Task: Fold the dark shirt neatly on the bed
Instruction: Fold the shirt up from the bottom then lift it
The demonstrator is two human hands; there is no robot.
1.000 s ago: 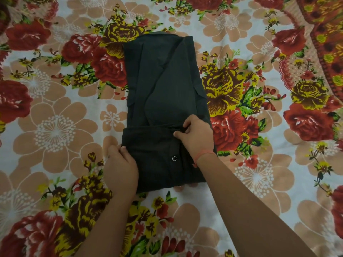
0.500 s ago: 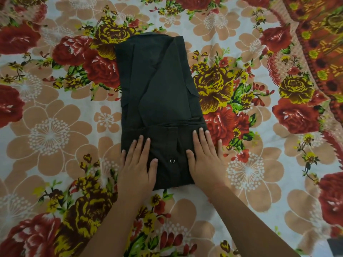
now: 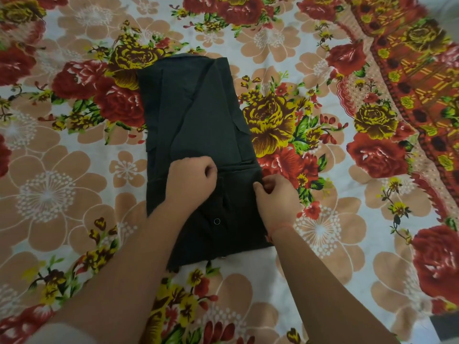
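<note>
Nearest the camera, two bare forearms reach in from 6 o'clock over the bed [image 3: 74,194] with its floral sheet. Beyond them lies the near end of the dark shirt [image 3: 198,135], already doubled back on itself, with a small snap [image 3: 216,221] showing on the top layer.

On that doubled flap sit both hands. The left hand [image 3: 191,180] is curled closed, its fingers bunched on the flap's far edge near the middle. The right hand [image 3: 277,197] pinches the same edge at the shirt's 3 o'clock side, fingers [image 3: 260,186] drawn together on the cloth.

The shirt is a narrow strip at the centre of the bed, its long axis running from 6 to 12 o'clock, straight away from the hands. The unfolded part lies wholly at 12 o'clock from the fingers, both hands about equally near it. So the next fold, I judge, would carry the held edge forward along that axis toward the far end.
</note>
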